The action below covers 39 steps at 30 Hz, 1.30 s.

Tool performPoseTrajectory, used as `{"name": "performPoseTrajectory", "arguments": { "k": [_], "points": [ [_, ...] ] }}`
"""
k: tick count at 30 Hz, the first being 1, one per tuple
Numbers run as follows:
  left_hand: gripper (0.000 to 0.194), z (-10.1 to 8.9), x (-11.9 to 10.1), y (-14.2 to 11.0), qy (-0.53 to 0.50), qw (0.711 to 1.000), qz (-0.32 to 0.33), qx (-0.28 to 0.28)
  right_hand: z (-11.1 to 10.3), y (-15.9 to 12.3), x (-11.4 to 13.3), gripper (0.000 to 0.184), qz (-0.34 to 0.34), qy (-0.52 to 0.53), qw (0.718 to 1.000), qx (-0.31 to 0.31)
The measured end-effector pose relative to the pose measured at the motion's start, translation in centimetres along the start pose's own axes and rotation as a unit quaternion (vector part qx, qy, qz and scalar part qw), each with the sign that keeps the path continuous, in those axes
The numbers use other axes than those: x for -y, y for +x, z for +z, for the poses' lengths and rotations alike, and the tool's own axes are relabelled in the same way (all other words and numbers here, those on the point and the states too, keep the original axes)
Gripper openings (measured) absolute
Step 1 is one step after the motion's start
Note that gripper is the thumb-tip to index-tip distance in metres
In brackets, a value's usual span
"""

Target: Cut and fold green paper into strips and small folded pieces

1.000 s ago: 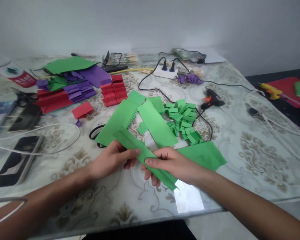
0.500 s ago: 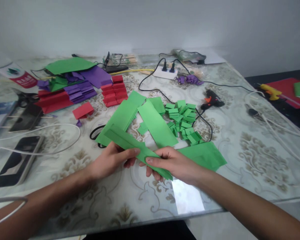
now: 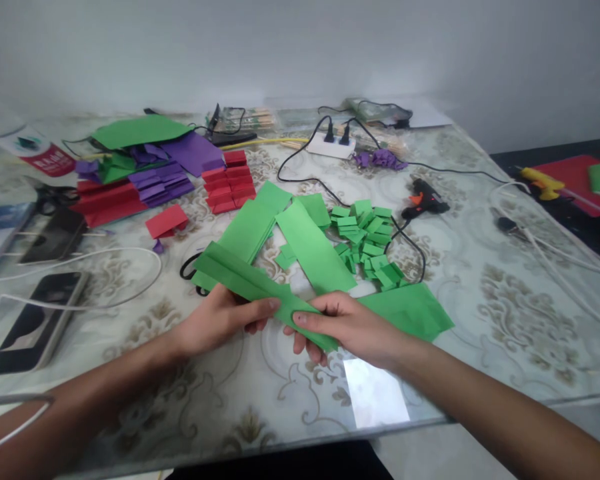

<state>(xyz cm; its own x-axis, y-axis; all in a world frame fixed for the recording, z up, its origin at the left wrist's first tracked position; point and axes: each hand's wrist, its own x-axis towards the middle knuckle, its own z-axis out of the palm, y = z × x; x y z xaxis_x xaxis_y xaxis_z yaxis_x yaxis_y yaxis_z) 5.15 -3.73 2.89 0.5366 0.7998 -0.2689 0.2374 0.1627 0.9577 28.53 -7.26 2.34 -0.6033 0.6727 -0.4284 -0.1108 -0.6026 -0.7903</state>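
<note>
A folded strip of green paper (image 3: 245,280) is held slantwise above the table between both hands. My left hand (image 3: 230,313) pinches its middle, thumb on top and fingers beneath. Closed on the lower right end is my right hand (image 3: 340,327), its thumb pressed flat on the paper. Just beyond lie more long green paper strips (image 3: 315,247), and a heap of small folded green pieces (image 3: 367,243) sits to their right. A wider green sheet (image 3: 405,310) rests beside my right wrist. Black scissor handles (image 3: 190,267) show partly from under the green paper.
Red folded papers (image 3: 229,183) and purple ones (image 3: 160,183) lie at the back left. Two phones (image 3: 35,323) with a white cable stand left. A power strip (image 3: 330,145) feeds a black glue gun (image 3: 425,199); its cord crosses the table. A cup (image 3: 35,150) is far left.
The held green strip has shifted slightly left and turned, so its folded layers stand more apart at the upper left end. Both hands keep their grip.
</note>
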Motion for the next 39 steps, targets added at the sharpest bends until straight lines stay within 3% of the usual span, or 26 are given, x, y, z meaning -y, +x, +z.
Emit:
{"name": "performPoseTrajectory", "arguments": {
  "k": [5,11,16,23,39],
  "points": [
    [0.044,0.3,0.2,0.1,-0.023,1.000,0.000,-0.018,0.3,0.1,0.0,0.038,-0.002,0.003,1.000,-0.005],
    [0.046,1.2,0.6,0.1,-0.024,0.999,-0.016,0.022,0.8,0.2,0.1,0.039,-0.017,-0.034,0.999,-0.020],
    [0.042,0.7,0.6,0.4,-0.019,1.000,-0.003,0.002,0.4,0.1,0.0,0.041,-0.017,-0.020,0.999,-0.032],
    [0.044,0.2,0.3,0.5,0.004,1.000,0.011,0.017,-0.4,0.3,-0.7,0.039,-0.011,-0.009,1.000,-0.027],
    [0.045,-0.1,0.2,0.6,0.005,1.000,0.021,-0.007,0.2,-0.1,0.4,0.038,0.002,-0.009,0.999,-0.032]
  ]
}}
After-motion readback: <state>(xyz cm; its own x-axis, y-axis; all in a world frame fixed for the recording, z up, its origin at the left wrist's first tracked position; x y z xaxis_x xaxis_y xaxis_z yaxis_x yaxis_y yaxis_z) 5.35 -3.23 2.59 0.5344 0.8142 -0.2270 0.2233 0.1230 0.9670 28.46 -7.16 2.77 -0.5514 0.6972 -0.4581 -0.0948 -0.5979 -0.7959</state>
